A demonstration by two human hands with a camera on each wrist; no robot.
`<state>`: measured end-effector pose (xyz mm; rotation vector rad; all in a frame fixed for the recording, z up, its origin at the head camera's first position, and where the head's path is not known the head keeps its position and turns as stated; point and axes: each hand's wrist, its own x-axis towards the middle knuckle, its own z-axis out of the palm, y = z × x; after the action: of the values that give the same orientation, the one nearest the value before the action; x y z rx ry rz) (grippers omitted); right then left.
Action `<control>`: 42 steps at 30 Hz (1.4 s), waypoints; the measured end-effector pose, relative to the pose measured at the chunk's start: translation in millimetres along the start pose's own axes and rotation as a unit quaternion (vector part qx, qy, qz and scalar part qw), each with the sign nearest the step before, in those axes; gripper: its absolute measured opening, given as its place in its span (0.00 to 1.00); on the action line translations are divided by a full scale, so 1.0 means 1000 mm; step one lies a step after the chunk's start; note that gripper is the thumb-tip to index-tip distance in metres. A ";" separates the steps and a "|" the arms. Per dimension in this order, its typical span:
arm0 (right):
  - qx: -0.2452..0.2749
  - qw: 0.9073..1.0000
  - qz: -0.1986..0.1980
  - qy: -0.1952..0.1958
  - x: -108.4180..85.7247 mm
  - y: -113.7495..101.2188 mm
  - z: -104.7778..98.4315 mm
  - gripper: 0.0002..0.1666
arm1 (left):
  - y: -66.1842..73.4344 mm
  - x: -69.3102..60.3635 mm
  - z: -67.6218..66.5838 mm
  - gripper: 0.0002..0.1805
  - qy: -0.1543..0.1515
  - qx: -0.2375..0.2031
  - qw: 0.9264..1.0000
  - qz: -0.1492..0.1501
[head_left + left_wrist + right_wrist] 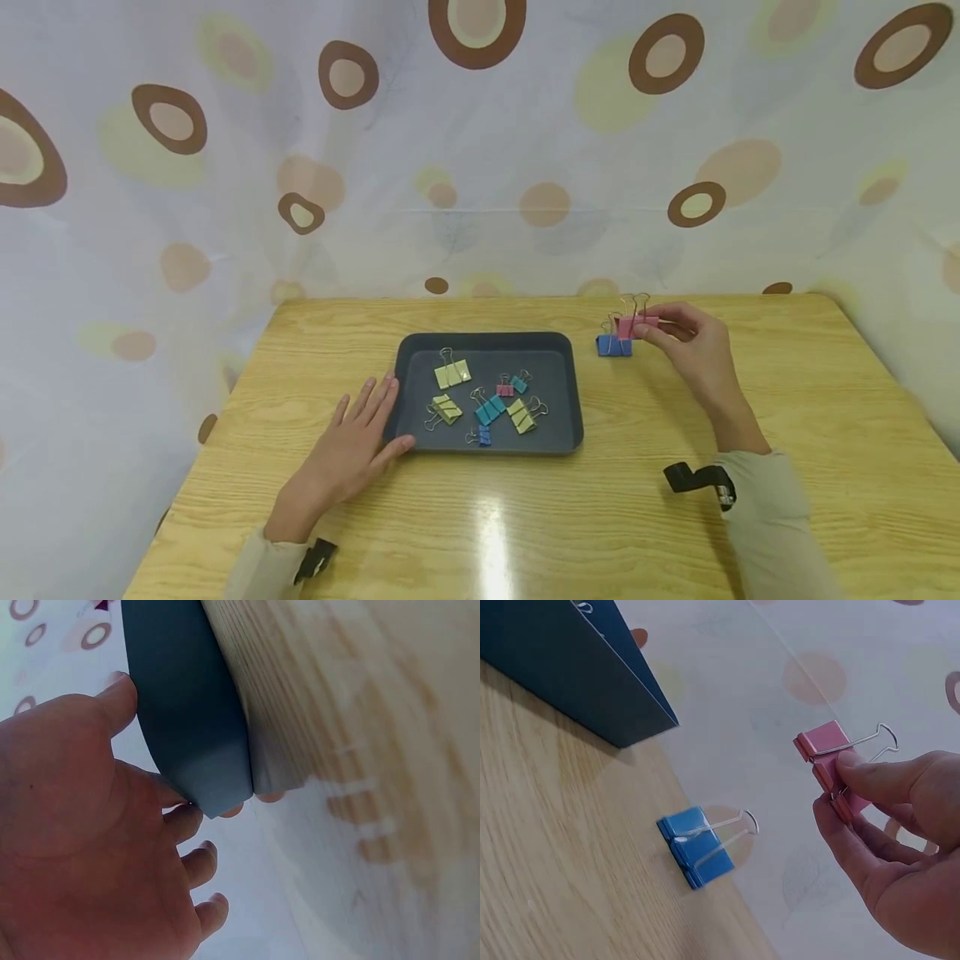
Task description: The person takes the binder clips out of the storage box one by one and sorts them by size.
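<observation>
My right hand (693, 350) pinches a pink binder clip (636, 326) between thumb and fingers. In the right wrist view that pink clip (832, 761) is held off the table, its wire handles pointing away to the right. A blue binder clip (697, 846) stands on the wood just beside it, apart from the hand. At the left, my left hand (348, 454) rests with straight fingers against the left side of a dark grey tray (483, 340). In the left wrist view its fingertips touch the tray's wall (187, 697).
Several binder clips lie in the tray, among them a large yellow one (452, 374), a teal one (490, 409), a small pink one (505, 389) and a small blue one (484, 435). A patterned curtain (480, 167) hangs behind the wooden table (600, 517).
</observation>
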<state>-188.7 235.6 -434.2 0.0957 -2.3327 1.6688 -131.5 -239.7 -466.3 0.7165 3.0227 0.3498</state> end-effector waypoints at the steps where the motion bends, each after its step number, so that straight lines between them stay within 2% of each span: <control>1: 0.005 1.000 0.007 0.002 0.001 0.001 -0.003 0.22 | 0.000 0.000 0.000 0.46 -0.001 0.001 1.000 0.000; 5: 0.026 0.999 0.028 0.015 0.006 0.007 -0.013 0.22 | 0.000 -0.002 -0.002 0.46 0.003 0.004 1.000 0.002; 10: 0.028 0.999 0.030 0.033 0.013 0.021 -0.024 0.19 | 0.001 -0.004 -0.002 0.45 0.006 -0.002 1.000 0.004; 17: -0.015 0.998 0.062 0.026 0.015 0.043 -0.040 0.25 | 0.001 -0.003 0.001 0.46 -0.007 -0.006 1.000 -0.003; 21: -0.043 0.997 0.064 0.020 0.014 0.056 -0.045 0.27 | 0.001 -0.004 0.000 0.45 -0.006 -0.005 1.000 0.000; 26: -0.054 0.996 0.071 0.018 0.015 0.071 -0.049 0.27 | 0.002 -0.006 -0.002 0.45 -0.003 -0.005 1.000 0.000; 35: -0.118 0.990 0.077 0.013 0.015 0.081 -0.048 0.26 | 0.001 -0.005 -0.001 0.45 0.003 0.000 1.000 0.005; 42: -0.115 0.991 0.072 0.016 0.014 0.084 -0.047 0.26 | 0.002 -0.001 -0.003 0.45 -0.001 -0.001 1.000 0.011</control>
<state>-211.5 309.3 -493.6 -0.1474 -2.5395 1.4368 -129.7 -239.0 -462.7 0.7511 3.0148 0.3524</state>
